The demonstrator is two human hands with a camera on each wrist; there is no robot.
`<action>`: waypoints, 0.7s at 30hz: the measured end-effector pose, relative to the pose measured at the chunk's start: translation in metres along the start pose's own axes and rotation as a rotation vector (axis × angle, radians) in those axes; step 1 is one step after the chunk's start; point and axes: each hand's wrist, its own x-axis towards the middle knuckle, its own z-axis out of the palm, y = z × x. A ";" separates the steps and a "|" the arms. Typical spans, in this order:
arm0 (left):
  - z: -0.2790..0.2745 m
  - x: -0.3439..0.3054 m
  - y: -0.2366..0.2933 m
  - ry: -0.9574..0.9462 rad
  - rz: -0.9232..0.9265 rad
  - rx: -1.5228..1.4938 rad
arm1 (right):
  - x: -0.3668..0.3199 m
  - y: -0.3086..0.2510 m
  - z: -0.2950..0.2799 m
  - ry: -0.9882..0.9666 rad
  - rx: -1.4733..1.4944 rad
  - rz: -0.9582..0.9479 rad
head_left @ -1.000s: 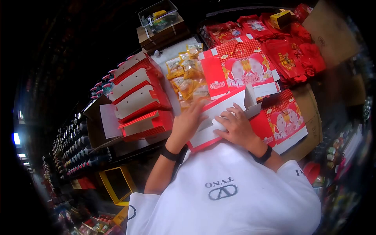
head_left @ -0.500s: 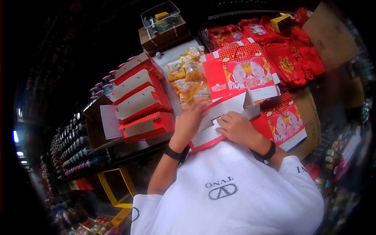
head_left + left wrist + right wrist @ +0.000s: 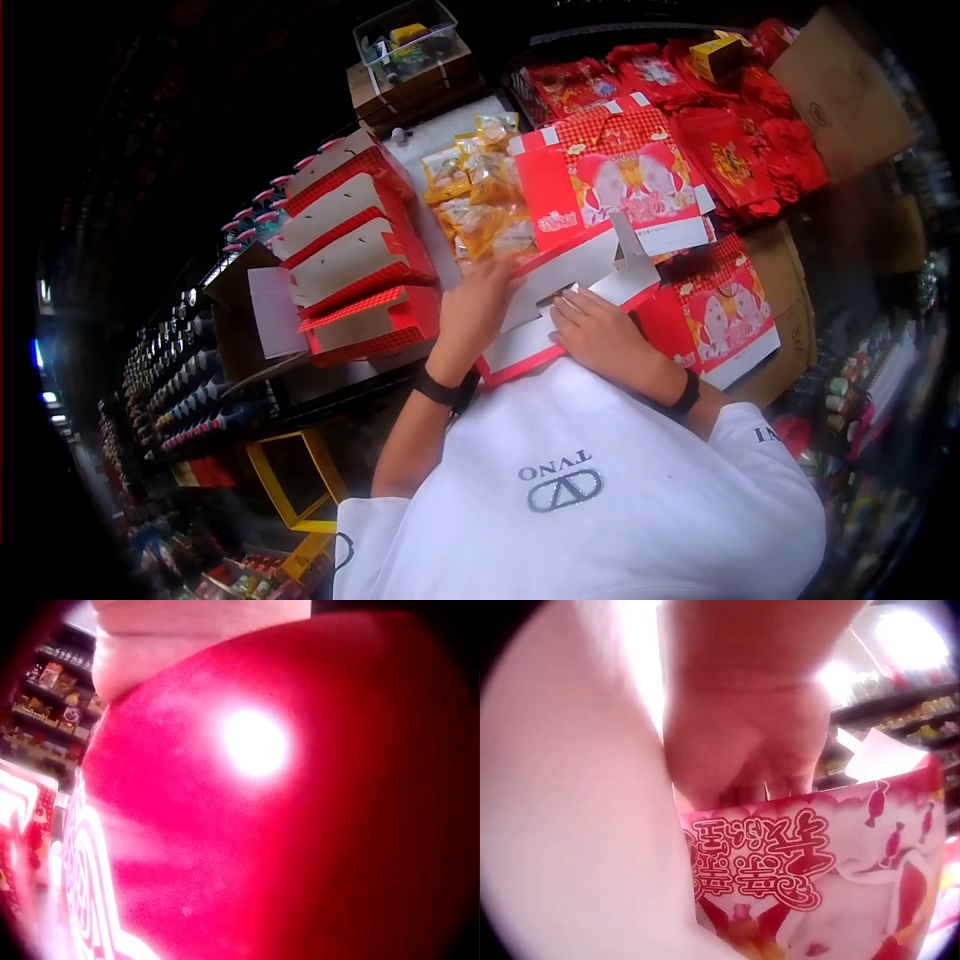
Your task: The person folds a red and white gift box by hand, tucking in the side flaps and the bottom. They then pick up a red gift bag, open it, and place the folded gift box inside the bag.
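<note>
A red cardboard gift box with a white inside lies against the front of the person's shirt. My left hand grips its left end, fingers bent over the edge; in the left wrist view a glossy red panel fills most of the picture below the palm. Over the middle of the box, my right hand has its fingers bunched on the white inner flaps, fingertips by a dark gap. In the right wrist view these fingers reach down behind the printed front panel. A white end flap sticks up at the right.
Several folded red boxes stand in a row at the left. Yellow snack packets lie behind the work. Flat printed cartons and red bags are stacked at the right, with a clear bin at the back.
My right hand's fingers, spread apart a second ago, have drawn together at the middle of the box. The left hand keeps its place on the left end.
</note>
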 end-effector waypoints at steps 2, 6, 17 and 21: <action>-0.001 0.001 0.000 0.009 0.006 0.008 | 0.000 0.000 0.000 0.000 0.042 -0.008; -0.001 0.000 -0.003 0.019 0.022 -0.012 | -0.003 0.002 0.003 0.001 0.122 -0.010; -0.003 -0.004 -0.003 -0.025 0.004 0.041 | -0.007 0.000 0.001 -0.111 0.202 -0.004; -0.004 -0.007 0.002 -0.020 0.023 0.012 | -0.013 0.008 0.007 -0.117 0.158 -0.080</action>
